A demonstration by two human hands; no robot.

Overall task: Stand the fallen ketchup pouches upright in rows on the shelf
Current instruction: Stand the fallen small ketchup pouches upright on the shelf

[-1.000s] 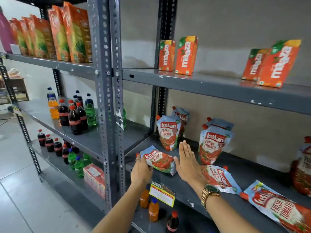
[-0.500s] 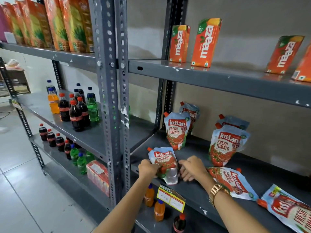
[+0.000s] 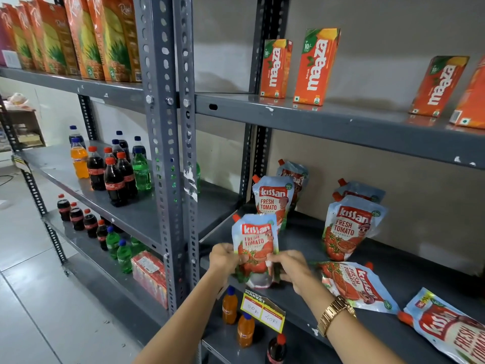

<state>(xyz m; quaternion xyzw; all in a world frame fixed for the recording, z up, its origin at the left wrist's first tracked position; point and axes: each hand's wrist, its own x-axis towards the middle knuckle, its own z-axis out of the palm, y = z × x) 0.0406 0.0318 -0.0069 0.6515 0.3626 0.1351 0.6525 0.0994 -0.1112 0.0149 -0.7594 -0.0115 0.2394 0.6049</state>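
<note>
A Kissan ketchup pouch point(image 3: 256, 243) stands upright at the front left of the grey shelf point(image 3: 301, 243). My left hand point(image 3: 224, 258) grips its lower left edge and my right hand point(image 3: 288, 269) grips its lower right edge. Behind it an upright pouch point(image 3: 271, 200) stands with another pouch point(image 3: 298, 177) at its back. To the right a second upright pair stands, front pouch point(image 3: 349, 227) and rear pouch point(image 3: 359, 190). Two pouches lie flat: one point(image 3: 357, 285) beside my right wrist, one point(image 3: 451, 329) at the far right.
A grey upright post point(image 3: 170, 153) borders the shelf on the left. Above, Maaza cartons point(image 3: 315, 67) stand on the upper shelf. A yellow price tag point(image 3: 262, 311) hangs from the shelf's front edge. Soda bottles point(image 3: 112, 172) fill the left bay, and orange bottles point(image 3: 237, 316) stand below.
The pouch lay flat on the shelf a second ago. Both hands took hold of it and tipped it upright.
</note>
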